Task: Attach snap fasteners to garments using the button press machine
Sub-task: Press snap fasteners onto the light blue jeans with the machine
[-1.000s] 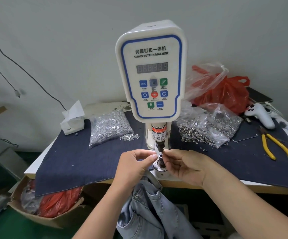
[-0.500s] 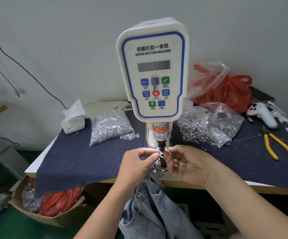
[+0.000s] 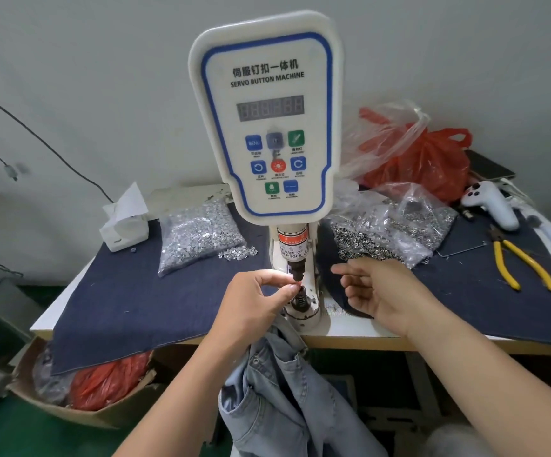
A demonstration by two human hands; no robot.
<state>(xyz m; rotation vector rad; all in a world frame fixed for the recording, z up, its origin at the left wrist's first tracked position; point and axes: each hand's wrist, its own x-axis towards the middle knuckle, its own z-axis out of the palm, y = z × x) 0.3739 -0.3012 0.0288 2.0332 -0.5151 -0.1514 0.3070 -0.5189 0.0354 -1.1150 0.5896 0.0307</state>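
Left-hand grip (image 3: 260, 296) pinches something tiny at white button press machine (image 3: 269, 120) die; right hand (image 3: 378, 291) loose, empty. Loading step; denim garment (image 3: 287, 397) positioning likely next.

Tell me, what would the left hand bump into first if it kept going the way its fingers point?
Probably the machine's black punch: the left hand has its fingertips beside it already, though depth is unclear.

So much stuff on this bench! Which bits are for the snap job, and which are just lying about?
For the job: press machine, bags of snaps, denim garment, left hand, right hand.

Lying about: yellow pliers, tissue box, red bag, white controller.
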